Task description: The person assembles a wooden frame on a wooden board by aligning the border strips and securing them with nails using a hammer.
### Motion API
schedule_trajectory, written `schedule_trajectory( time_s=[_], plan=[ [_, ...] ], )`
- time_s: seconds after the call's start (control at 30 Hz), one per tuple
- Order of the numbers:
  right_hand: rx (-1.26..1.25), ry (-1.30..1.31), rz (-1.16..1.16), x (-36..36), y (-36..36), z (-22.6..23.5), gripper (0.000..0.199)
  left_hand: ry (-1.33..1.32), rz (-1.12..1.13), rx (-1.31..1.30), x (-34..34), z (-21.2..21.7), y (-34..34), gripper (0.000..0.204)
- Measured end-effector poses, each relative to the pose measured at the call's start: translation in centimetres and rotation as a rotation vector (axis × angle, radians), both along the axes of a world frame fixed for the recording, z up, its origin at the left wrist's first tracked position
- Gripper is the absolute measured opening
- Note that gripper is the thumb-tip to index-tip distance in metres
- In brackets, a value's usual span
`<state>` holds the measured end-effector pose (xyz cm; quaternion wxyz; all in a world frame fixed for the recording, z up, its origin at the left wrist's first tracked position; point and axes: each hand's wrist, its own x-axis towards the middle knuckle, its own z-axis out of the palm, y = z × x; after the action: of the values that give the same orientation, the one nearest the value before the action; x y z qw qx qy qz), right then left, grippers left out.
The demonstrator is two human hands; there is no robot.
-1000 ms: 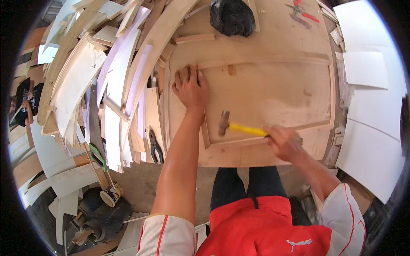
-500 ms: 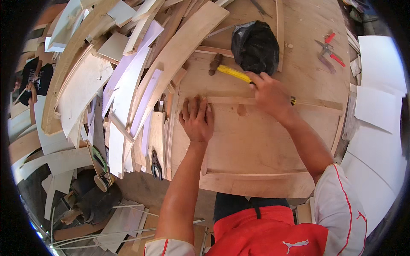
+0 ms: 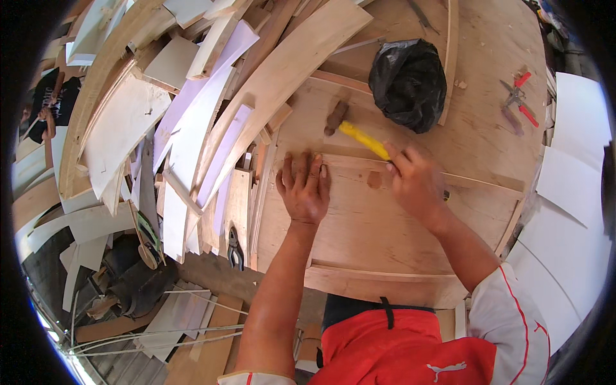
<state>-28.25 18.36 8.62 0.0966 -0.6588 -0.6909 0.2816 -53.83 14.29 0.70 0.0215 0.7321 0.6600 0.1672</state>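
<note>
My right hand (image 3: 417,186) is wrapped round the yellow handle of a hammer (image 3: 363,138). The brown hammer head is raised a little beyond my left hand, slightly smeared by motion. My left hand (image 3: 304,196) lies with fingers spread on a wooden panel (image 3: 398,224), its fingertips at the left end of a thin wood strip (image 3: 468,181) running across it. Whether a nail sits under those fingertips is too small to tell. Past the hammer, a black plastic bag (image 3: 409,85) rests on the wood.
Stacked curved boards and offcuts (image 3: 276,96) crowd the left side, with dark-handled pliers (image 3: 235,249) at their near end. Red-handled pliers (image 3: 518,99) lie at the far right. White sheets (image 3: 568,192) line the right edge. Another person's hand (image 3: 48,115) shows at far left.
The whole view has shifted slightly. My right hand and the hammer have come nearer to me, with the hammer head closer to my left hand. My left hand stays at the strip's end.
</note>
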Motion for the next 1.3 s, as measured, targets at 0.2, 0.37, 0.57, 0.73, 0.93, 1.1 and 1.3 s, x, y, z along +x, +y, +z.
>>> schedule_trajectory(
  time_s=[0.2,0.37,0.57,0.73,0.93,1.1,1.3],
  plan=[
    [-0.007,0.097,-0.011,-0.3,-0.1,-0.3,0.040,-0.013,-0.025,-0.009,-0.1,0.5,0.1,0.034],
    [-0.054,0.211,-0.029,0.7,1.0,-0.1,0.033,-0.028,-0.021,0.001,0.0,0.6,0.3,0.034],
    [-0.321,0.413,-0.041,2.8,3.6,-1.3,0.032,-0.036,-0.023,0.000,-0.1,0.6,-0.1,0.036],
    [-0.265,0.383,-0.108,2.3,4.7,0.1,0.037,-0.044,-0.022,-0.011,-0.2,0.3,-0.1,0.036],
    [-0.424,0.447,-0.047,2.2,3.9,-0.5,0.041,-0.060,-0.031,-0.021,0.0,0.6,0.2,0.035],
    [-0.455,0.513,-0.085,1.9,3.7,-0.8,0.045,-0.201,-0.091,-0.005,-0.5,-0.6,0.2,0.040],
    [-0.337,0.517,0.019,2.1,3.1,-1.5,0.045,-0.256,-0.104,-0.009,-0.4,-0.9,0.1,0.044]
  ],
)
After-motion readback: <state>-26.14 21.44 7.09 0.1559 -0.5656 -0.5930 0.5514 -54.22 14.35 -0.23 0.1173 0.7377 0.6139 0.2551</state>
